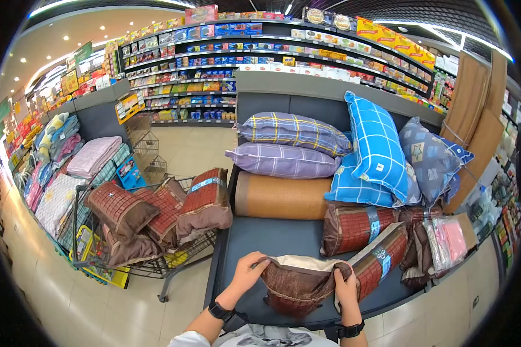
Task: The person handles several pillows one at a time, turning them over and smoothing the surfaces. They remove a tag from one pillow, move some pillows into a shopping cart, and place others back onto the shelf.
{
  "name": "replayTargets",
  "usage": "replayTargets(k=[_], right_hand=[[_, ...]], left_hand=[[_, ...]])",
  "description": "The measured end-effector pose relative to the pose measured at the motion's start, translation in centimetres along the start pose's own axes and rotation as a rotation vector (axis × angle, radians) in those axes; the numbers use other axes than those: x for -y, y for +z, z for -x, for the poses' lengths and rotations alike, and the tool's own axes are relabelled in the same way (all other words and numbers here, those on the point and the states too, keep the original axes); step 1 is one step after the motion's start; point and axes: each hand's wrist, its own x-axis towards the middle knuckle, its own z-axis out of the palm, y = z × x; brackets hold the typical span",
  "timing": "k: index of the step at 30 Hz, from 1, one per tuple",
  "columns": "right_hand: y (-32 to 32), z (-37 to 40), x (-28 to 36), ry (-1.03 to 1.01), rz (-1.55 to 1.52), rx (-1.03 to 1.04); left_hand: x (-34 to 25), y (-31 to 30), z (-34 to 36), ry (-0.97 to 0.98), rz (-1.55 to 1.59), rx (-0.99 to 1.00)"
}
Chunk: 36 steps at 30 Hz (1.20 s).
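Note:
A brown pillow (pixel 298 287) with a reddish-brown tiled panel hangs from both my hands above the front of the dark display table (pixel 260 238). Its top edge sags in the middle, and a pale strip shows along it. My left hand (pixel 250 273) pinches the upper left corner; my right hand (pixel 345 285) grips the upper right one. Close to my right hand lies another tiled pillow (pixel 382 261) with a blue label band, and a similar pillow (pixel 353 228) rests behind it. The held pillow's lower edge partly hides the table.
On my left stands a shopping cart (pixel 182 261) heaped with brown tiled pillows (pixel 204 202). Purple checked pillows (pixel 283 160), a rolled tan mat (pixel 281 196) and blue checked pillows (pixel 379 144) fill the table's back. Folded bedding (pixel 95 156) lies far left; stocked shelves (pixel 214 63) stand behind.

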Motion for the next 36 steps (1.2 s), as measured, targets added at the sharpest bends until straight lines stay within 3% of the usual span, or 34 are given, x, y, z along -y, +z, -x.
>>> replayTargets(k=[2, 6, 7, 8, 11, 12, 15, 17, 19, 21, 23, 25, 28, 30, 32, 33, 35, 36], right_hand=[[0.3, 0.3, 0.2, 0.01, 0.023, -0.131], [0.4, 0.8, 2.0, 0.072, 0.025, -0.172], [0.3, 0.5, 2.1, -0.02, -0.054, -0.064], [0.4, 0.3, 2.2, -0.11, -0.132, 0.046], [0.9, -0.5, 2.2, -0.204, -0.093, 0.201], [0.8, -0.7, 1.8, -0.228, 0.009, 0.286], [1.3, -0.9, 0.8, -0.288, 0.336, 0.334], [1.9, -0.6, 0.9, -0.261, 0.37, 0.292], [2.3, -0.3, 0.7, -0.23, 0.407, 0.24], [2.6, -0.1, -0.2, -0.204, 0.178, 0.176], [2.4, -0.2, -2.1, -0.214, 0.164, 0.168], [2.0, 0.0, -3.5, 0.084, -0.28, 0.257], [0.3, 0.7, -5.8, 0.121, -0.328, 0.346], [-0.7, 1.0, -6.0, 0.102, -0.36, 0.386], [-1.6, 1.7, -4.4, 0.238, -0.411, 0.521], [-2.0, 1.9, -4.4, 0.237, -0.41, 0.512], [-3.1, 2.2, -4.5, 0.136, -0.212, 0.704], [-3.8, 2.3, -3.7, 0.196, 0.033, 0.779]], left_hand=[[-1.5, 0.2, 0.0, 0.064, -0.012, -0.002], [-4.0, 0.1, 0.2, 0.186, 0.004, -0.028], [-4.2, 0.1, 0.1, 0.213, 0.04, -0.074], [-2.9, -0.3, 0.3, 0.083, 0.087, 0.002], [-2.4, 1.2, -0.4, 0.071, 0.146, -0.009], [-1.8, 1.1, -0.2, -0.027, 0.038, 0.056], [-1.4, 1.6, 0.0, -0.051, 0.05, 0.014], [2.1, 1.8, 0.3, -0.121, 0.059, 0.042], [2.7, 2.3, 0.0, -0.203, 0.303, 0.059], [2.8, 2.2, 0.4, -0.263, 0.304, 0.065], [3.9, 1.7, 0.8, -0.297, 0.371, 0.103], [4.3, 1.2, 1.1, -0.322, 0.448, 0.164], [3.9, -0.1, 1.7, -0.378, 0.328, 0.525], [4.4, -0.5, 2.2, -0.342, 0.205, 0.586], [4.1, -0.4, 2.3, -0.289, 0.144, 0.619], [3.6, -0.4, 2.5, -0.288, 0.146, 0.628], [2.7, -0.4, 2.7, -0.391, 0.211, 0.561], [2.8, -0.3, 2.8, -0.322, 0.18, 0.551]])
